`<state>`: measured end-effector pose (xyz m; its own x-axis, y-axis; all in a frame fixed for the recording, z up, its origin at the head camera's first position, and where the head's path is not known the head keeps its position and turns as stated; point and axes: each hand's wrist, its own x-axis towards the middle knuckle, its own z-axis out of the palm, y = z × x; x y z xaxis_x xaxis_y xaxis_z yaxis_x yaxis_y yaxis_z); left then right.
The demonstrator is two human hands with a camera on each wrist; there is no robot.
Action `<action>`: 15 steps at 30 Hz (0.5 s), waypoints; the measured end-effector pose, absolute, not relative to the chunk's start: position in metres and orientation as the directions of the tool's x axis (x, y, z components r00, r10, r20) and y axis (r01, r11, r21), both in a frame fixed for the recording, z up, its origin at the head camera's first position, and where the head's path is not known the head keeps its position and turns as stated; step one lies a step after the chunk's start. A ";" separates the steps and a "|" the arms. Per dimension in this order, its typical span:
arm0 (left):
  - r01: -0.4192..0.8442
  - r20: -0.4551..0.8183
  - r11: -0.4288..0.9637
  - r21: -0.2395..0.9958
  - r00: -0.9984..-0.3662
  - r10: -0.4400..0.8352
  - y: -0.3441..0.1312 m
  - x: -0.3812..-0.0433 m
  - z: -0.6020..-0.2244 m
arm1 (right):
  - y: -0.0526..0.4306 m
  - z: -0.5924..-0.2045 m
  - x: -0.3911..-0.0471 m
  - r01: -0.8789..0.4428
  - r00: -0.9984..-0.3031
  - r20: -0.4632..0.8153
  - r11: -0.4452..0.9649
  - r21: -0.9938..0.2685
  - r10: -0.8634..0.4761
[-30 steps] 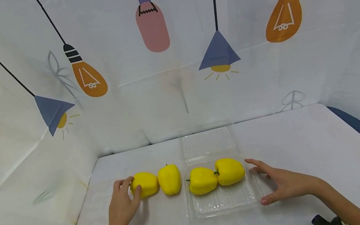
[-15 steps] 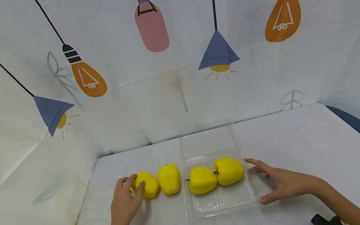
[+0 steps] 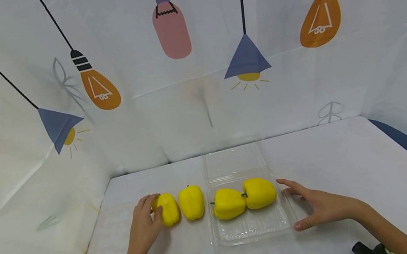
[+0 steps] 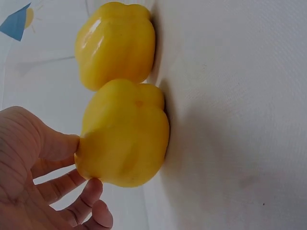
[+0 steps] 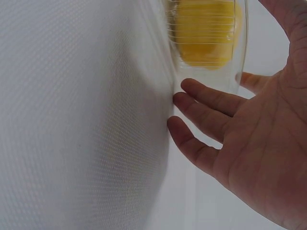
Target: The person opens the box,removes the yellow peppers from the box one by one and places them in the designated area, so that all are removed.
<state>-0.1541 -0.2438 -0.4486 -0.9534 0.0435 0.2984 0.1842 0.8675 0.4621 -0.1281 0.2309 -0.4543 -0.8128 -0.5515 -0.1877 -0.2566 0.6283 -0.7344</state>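
Observation:
My left hand has thumb and fingers about the left end of a yellow bell pepper on the table. In the left wrist view the thumb and fingertips pinch this pepper. Close on its right lies another yellow pepper. Two more, a left pepper and a right pepper, lie side by side in a clear plastic clamshell box. Beside the box's right wall my right hand is spread, holding nothing; in the right wrist view one fingertip appears at the box wall.
The box's clear lid lies folded back toward the rear of the white table. A white cloth printed with lamps hangs behind and at the sides. Something dark blue stands past the table's right edge.
My left hand has shifted slightly right and away from me, turning the leftmost pepper from lying crosswise to pointing away. The right hand and the box have stayed put.

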 end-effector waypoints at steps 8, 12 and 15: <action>0.163 0.279 0.880 0.445 -0.960 0.036 -0.241 -0.155 -0.448 | 0.231 -0.454 -0.128 -0.258 -0.811 -0.189 0.628 -0.734 -0.554; 0.163 0.284 0.883 0.441 -0.958 0.035 -0.240 -0.154 -0.449 | 0.231 -0.454 -0.128 -0.252 -0.810 -0.194 0.627 -0.737 -0.553; 0.181 0.300 0.879 0.441 -0.953 0.045 -0.239 -0.154 -0.450 | 0.231 -0.455 -0.129 -0.254 -0.811 -0.192 0.628 -0.736 -0.553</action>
